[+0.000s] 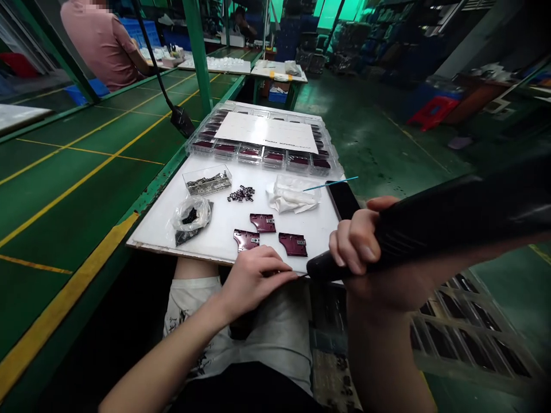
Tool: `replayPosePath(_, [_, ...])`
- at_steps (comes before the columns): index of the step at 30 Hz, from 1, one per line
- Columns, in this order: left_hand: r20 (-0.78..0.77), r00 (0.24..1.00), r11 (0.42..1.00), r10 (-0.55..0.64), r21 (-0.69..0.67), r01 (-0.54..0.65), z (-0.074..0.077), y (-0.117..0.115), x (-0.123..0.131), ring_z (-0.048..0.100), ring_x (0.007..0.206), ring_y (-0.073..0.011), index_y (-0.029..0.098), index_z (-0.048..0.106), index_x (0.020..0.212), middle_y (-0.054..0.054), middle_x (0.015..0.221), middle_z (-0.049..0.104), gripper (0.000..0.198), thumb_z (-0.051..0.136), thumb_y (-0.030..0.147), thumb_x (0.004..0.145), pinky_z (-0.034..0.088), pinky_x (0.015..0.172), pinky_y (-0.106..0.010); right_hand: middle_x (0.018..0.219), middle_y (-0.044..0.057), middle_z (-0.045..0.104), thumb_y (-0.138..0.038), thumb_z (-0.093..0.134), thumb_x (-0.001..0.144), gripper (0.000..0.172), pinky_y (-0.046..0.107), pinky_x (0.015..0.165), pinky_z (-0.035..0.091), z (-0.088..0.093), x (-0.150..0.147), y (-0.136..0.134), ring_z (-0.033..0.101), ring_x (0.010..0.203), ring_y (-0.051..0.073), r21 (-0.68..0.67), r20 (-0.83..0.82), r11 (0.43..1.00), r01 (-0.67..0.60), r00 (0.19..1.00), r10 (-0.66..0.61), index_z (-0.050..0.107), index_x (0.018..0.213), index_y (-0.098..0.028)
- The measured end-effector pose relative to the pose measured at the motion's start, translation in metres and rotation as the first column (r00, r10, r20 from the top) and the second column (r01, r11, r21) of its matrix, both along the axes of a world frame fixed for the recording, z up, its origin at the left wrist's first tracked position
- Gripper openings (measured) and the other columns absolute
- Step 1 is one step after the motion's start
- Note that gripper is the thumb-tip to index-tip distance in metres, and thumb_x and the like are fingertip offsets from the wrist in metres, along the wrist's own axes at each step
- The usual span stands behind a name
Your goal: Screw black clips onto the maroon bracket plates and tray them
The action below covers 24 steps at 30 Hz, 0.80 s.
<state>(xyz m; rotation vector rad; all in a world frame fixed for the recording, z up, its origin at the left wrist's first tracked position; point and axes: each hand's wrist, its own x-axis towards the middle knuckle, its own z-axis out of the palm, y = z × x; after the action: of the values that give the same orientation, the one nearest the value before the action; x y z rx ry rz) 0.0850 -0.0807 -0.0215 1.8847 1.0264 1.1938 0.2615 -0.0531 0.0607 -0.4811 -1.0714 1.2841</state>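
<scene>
My right hand [361, 246] is wrapped round a black electric screwdriver [430, 223], its narrow nose pointing left over the front edge of the white board. My left hand [262, 275] is closed, thumb and fingers together at the screwdriver's tip; what they pinch, if anything, is hidden. Just beyond the left hand lie three dark red plastic parts with small metal pieces on them: one at the back [262, 222], one at the left [245, 239] partly behind my fingers, and one at the right [293, 244]. Farther off is a loose pile of small metal pieces [241, 194].
A clear box of metal pieces [209, 180] and a plastic bag of black bits [191, 215] stand left. Tissue [293, 198], a blue stick [331, 183] and a phone [343, 199] lie right. Behind are clear trays [258, 163] under a white sheet [267, 132]. A person [101, 43] sits far left.
</scene>
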Motion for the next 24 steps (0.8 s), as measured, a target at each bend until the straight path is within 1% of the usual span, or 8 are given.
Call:
replayPosePath(1, [0.053,0.999,0.999,0.001,-0.054,0.002,-0.004,0.001,0.008,0.064,0.071,-0.0114,0.018,0.078,0.083,-0.003,0.078,0.07,0.008,0.076,0.025,0.083,0.049,0.066,-0.023,0.044,-0.003,0.038,-0.086,0.058,0.068,0.067,0.023,0.03,0.026,0.002,0.0,-0.002,0.035,0.032,0.011,0.024,0.003,1.0,0.019,1.0,-0.019,0.075,0.092,-0.025])
replayPosePath(3, [0.133,0.991,0.988,0.012,-0.154,0.009,-0.008,0.003,0.016,0.065,0.071,-0.0112,0.017,0.078,0.083,-0.003,0.079,0.071,0.008,0.078,0.024,0.08,0.049,0.066,-0.022,0.045,-0.002,0.037,-0.084,0.06,0.069,0.064,0.022,0.03,0.022,0.004,0.002,-0.004,0.035,0.033,0.01,0.051,0.017,0.997,0.061,0.998,-0.062,0.076,0.093,-0.026])
replayPosePath(5, [0.148,0.989,0.982,-0.009,-0.187,0.037,-0.011,0.004,0.017,0.065,0.071,-0.0109,0.017,0.079,0.083,-0.003,0.08,0.071,0.007,0.079,0.022,0.079,0.049,0.066,-0.021,0.046,-0.002,0.038,-0.083,0.062,0.068,0.062,0.022,0.029,0.022,0.006,0.005,-0.005,0.035,0.034,0.01,0.051,0.034,0.996,0.077,0.996,-0.079,0.077,0.091,-0.028])
replayPosePath(9, [0.104,0.992,0.991,-0.073,-0.104,0.084,-0.016,0.002,0.02,0.066,0.074,-0.0109,0.016,0.079,0.088,-0.004,0.083,0.072,0.009,0.075,0.023,0.084,0.049,0.069,-0.021,0.046,-0.003,0.036,-0.08,0.067,0.066,0.057,0.023,0.031,0.029,0.006,0.009,-0.006,0.035,0.035,0.01,0.056,0.036,0.996,0.072,0.997,-0.074,0.077,0.092,-0.029])
replayPosePath(13, [0.094,0.99,0.995,-0.101,-0.015,0.103,-0.022,0.0,0.026,0.065,0.078,-0.0125,0.016,0.078,0.096,-0.006,0.086,0.071,0.014,0.07,0.024,0.088,0.05,0.071,-0.023,0.046,-0.003,0.037,-0.084,0.063,0.066,0.062,0.022,0.03,0.026,0.005,0.008,-0.006,0.034,0.034,0.01,0.057,0.047,0.993,0.1,0.994,-0.102,0.075,0.09,-0.029])
replayPosePath(18, [0.098,0.988,0.993,-0.117,0.004,0.118,-0.021,0.0,0.027,0.064,0.076,-0.0127,0.016,0.078,0.093,-0.007,0.084,0.07,0.014,0.069,0.025,0.089,0.049,0.069,-0.023,0.045,-0.003,0.038,-0.085,0.064,0.063,0.06,0.024,0.028,0.025,0.005,0.007,-0.007,0.032,0.032,0.011,0.014,0.085,0.991,0.135,0.987,-0.136,0.075,0.088,-0.031])
replayPosePath(20, [0.106,0.988,0.993,-0.115,0.005,0.115,-0.021,0.0,0.028,0.063,0.074,-0.0122,0.014,0.078,0.09,-0.007,0.082,0.07,0.014,0.07,0.025,0.088,0.049,0.068,-0.023,0.044,-0.003,0.037,-0.085,0.064,0.064,0.06,0.024,0.028,0.027,0.005,0.009,-0.007,0.032,0.032,0.012,0.018,0.095,0.993,0.12,0.988,-0.121,0.075,0.089,-0.032])
replayPosePath(24, [0.154,0.982,0.994,-0.109,0.042,0.104,-0.025,-0.001,0.034,0.063,0.073,-0.0109,0.013,0.077,0.088,-0.006,0.081,0.069,0.012,0.073,0.024,0.085,0.049,0.068,-0.021,0.044,-0.003,0.038,-0.085,0.063,0.065,0.062,0.024,0.028,0.029,0.002,0.018,-0.007,0.032,0.031,0.01,0.036,0.083,0.999,0.035,0.996,-0.038,0.075,0.091,-0.03])
